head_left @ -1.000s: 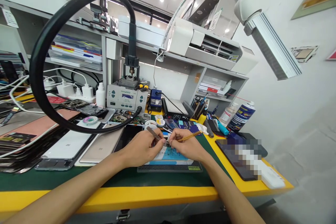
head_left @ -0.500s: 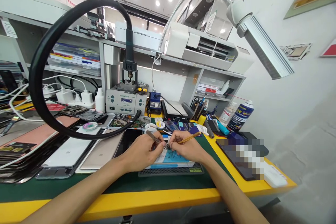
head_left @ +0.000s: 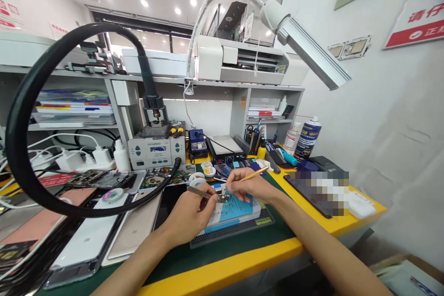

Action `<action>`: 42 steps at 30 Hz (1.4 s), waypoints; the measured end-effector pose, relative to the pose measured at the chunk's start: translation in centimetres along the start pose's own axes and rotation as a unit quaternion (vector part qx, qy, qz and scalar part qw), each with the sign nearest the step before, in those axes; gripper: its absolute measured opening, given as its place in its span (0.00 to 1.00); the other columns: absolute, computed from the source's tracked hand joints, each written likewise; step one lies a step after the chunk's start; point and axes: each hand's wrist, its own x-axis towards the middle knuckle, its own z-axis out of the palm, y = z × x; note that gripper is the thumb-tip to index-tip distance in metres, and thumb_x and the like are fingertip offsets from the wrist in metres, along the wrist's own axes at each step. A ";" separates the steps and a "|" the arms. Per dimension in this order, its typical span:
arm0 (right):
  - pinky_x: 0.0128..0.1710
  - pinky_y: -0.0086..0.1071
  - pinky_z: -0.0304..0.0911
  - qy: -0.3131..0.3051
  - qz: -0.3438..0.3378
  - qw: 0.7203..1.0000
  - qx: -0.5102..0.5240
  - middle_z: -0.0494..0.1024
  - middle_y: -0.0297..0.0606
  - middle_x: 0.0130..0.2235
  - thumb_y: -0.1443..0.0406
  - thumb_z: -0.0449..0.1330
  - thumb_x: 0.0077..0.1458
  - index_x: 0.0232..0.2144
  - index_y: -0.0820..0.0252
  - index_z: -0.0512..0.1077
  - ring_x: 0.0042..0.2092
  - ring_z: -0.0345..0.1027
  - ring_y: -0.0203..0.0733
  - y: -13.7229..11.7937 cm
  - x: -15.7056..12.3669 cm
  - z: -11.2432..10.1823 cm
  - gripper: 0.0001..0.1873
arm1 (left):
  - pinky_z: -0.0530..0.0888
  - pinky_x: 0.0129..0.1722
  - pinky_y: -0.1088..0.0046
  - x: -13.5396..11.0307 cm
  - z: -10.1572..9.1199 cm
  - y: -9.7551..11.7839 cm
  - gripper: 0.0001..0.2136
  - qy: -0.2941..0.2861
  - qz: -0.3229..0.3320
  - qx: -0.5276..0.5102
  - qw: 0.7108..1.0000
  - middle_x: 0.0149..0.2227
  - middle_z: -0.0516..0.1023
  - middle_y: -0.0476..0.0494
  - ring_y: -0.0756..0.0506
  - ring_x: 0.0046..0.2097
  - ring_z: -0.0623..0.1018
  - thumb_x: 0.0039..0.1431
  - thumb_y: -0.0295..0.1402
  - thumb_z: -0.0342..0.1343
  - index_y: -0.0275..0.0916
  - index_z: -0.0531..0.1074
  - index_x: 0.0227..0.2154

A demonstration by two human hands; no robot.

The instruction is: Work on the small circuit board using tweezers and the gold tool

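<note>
Small circuit board lies on the blue pad on the green surface. The left hand pinches flat metal tweezers over it, and the right hand curls around a thin yellow stick.

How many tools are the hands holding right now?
2. Tweezers in the left hand, a thin yellow stick in the right hand; both point at the small board. Palms could hide more.

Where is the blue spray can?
In the head view, the blue spray can stands at the back right of the bench, beside a clear bottle and close to the white wall.
</note>
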 end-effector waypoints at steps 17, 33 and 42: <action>0.15 0.23 0.55 0.040 -0.015 0.998 -0.036 0.73 0.31 0.20 0.62 0.66 0.55 0.30 0.64 0.76 0.16 0.57 0.29 0.3 0.0 -0.5 0.09 | 0.60 0.29 0.69 -0.1 0.1 -0.2 0.16 -0.008 -0.011 -0.039 0.999 0.27 0.70 0.48 0.45 0.29 0.69 0.72 0.46 0.43 0.41 0.67 0.34; 0.15 0.24 0.60 0.063 -0.044 0.996 -0.051 0.81 0.41 0.27 0.60 0.65 0.56 0.29 0.64 0.76 0.22 0.71 0.37 0.7 0.4 -0.2 0.11 | 0.58 0.27 0.70 -0.2 0.1 0.0 0.16 -0.007 -0.011 -0.043 0.999 0.25 0.68 0.50 0.46 0.26 0.66 0.71 0.45 0.43 0.42 0.67 0.33; 0.17 0.24 0.64 0.038 -0.049 0.998 -0.030 0.81 0.41 0.27 0.60 0.65 0.56 0.30 0.66 0.75 0.24 0.72 0.38 0.8 0.3 -0.3 0.12 | 0.59 0.28 0.71 -0.3 0.0 -0.2 0.17 0.008 -0.014 -0.045 0.999 0.26 0.68 0.49 0.46 0.27 0.66 0.70 0.46 0.45 0.41 0.68 0.31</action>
